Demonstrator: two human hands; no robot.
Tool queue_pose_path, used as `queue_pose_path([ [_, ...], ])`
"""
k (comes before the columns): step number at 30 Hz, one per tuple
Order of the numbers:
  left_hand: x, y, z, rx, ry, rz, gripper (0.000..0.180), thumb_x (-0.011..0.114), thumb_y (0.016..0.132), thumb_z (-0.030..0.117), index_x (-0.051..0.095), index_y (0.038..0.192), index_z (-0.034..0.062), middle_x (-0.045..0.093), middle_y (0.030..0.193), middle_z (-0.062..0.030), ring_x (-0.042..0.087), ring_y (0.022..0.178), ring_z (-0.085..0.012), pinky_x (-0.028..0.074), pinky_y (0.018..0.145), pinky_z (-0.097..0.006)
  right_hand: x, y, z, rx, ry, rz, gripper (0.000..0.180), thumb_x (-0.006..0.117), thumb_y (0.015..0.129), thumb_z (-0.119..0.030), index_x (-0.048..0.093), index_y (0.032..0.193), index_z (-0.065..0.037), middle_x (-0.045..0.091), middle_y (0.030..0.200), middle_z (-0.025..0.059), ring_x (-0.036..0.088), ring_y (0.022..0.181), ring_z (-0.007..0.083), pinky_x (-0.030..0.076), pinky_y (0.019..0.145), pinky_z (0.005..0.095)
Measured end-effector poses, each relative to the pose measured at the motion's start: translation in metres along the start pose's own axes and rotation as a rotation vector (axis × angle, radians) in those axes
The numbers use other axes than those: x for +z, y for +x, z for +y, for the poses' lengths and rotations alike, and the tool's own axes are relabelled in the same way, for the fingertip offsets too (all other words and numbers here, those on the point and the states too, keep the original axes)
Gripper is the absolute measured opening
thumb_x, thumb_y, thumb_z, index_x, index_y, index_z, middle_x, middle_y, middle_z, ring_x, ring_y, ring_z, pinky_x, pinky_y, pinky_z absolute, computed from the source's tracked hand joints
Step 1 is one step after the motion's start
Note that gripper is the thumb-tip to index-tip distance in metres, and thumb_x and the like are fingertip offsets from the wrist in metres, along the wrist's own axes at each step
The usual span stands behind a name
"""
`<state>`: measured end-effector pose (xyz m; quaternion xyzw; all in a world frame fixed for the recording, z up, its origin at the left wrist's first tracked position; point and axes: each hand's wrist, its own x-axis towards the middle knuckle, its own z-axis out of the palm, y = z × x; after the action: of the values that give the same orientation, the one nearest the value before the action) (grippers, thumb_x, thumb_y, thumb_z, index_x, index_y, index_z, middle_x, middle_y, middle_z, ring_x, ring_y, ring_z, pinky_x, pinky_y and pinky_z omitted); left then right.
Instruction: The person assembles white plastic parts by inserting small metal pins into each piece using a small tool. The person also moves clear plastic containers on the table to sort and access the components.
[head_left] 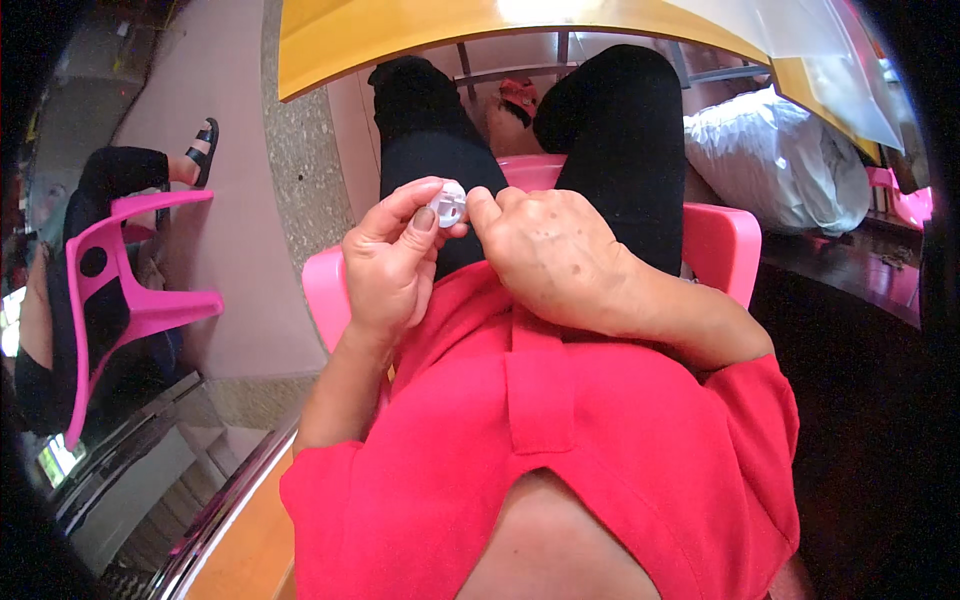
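Small white plastic piece (452, 207) on near side of counter (350, 50), well apart from its edge. Left hand (388, 255) pinches piece, thumb against fingers. Right hand (550, 245): fingers curled just beside piece, cannot tell if gripping. Open room between hands and counter edge. White sack (775, 160) low near counter's right end. Pink chair (180, 307) well left of counter.
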<state>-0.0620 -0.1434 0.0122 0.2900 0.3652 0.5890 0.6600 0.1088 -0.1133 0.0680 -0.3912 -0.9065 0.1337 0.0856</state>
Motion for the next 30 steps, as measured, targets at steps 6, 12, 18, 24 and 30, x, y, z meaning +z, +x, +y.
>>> queue_pose_path([
  [6, 0.013, 0.007, 0.007, -0.056, 0.063, -0.004, 0.022, 0.05, 0.092, -0.002, 0.057, 0.113, -0.0065, 0.063, 0.104, -0.0173, 0.063, 0.084, -0.0225, 0.053, 0.077, -0.033, -0.012, 0.0, 0.016, -0.07, 0.029, -0.104, 0.018, 0.051, 0.081, -0.013, 0.058, 0.085, 0.003, 0.064, 0.075, 0.0182, 0.067, 0.064, 0.0274, 0.053, 0.051, 0.0387],
  [12, 0.036, 0.068, 0.042, 0.125, 0.372, 0.013, 0.021, 0.058, 0.091, 0.004, 0.059, 0.111, -0.0042, 0.066, 0.096, -0.0126, 0.065, 0.082, -0.0197, 0.055, 0.068, -0.03, -0.04, 0.004, 0.06, 0.05, 0.086, 0.068, 0.022, 0.058, 0.074, -0.008, 0.051, 0.092, 0.002, 0.061, 0.071, 0.017, 0.064, 0.065, 0.0337, 0.052, 0.056, 0.0412],
  [18, 0.074, 0.222, 0.141, 0.662, 0.873, 0.146, 0.022, 0.058, 0.091, 0.006, 0.062, 0.111, -0.0035, 0.065, 0.099, -0.0075, 0.061, 0.084, -0.0122, 0.049, 0.074, -0.025, -0.02, -0.002, 0.111, 0.176, 0.186, 0.015, 0.014, 0.057, 0.073, -0.006, 0.058, 0.083, 0.004, 0.065, 0.072, 0.0214, 0.066, 0.066, 0.0365, 0.054, 0.06, 0.044],
  [24, 0.103, 0.378, 0.204, 0.834, 1.27, 0.227, 0.033, 0.066, 0.085, 0.016, 0.063, 0.111, -0.0055, 0.068, 0.103, -0.0156, 0.064, 0.091, -0.0176, 0.048, 0.08, -0.027, -0.008, -0.006, 0.129, 0.136, 0.069, 0.006, 0.017, 0.054, 0.076, -0.009, 0.059, 0.085, 0.005, 0.065, 0.071, 0.0191, 0.068, 0.066, 0.0309, 0.055, 0.056, 0.0387],
  [30, 0.101, 0.419, 0.17, 0.707, 1.741, 0.212, 0.038, 0.059, 0.09, 0.032, 0.065, 0.112, 0.0028, 0.068, 0.104, -0.0168, 0.065, 0.097, -0.027, 0.048, 0.084, -0.033, -0.017, -0.003, 0.138, 0.179, 0.074, 0.022, 0.016, 0.054, 0.077, -0.01, 0.059, 0.085, 0.003, 0.066, 0.074, 0.0179, 0.068, 0.068, 0.03, 0.055, 0.057, 0.0378],
])
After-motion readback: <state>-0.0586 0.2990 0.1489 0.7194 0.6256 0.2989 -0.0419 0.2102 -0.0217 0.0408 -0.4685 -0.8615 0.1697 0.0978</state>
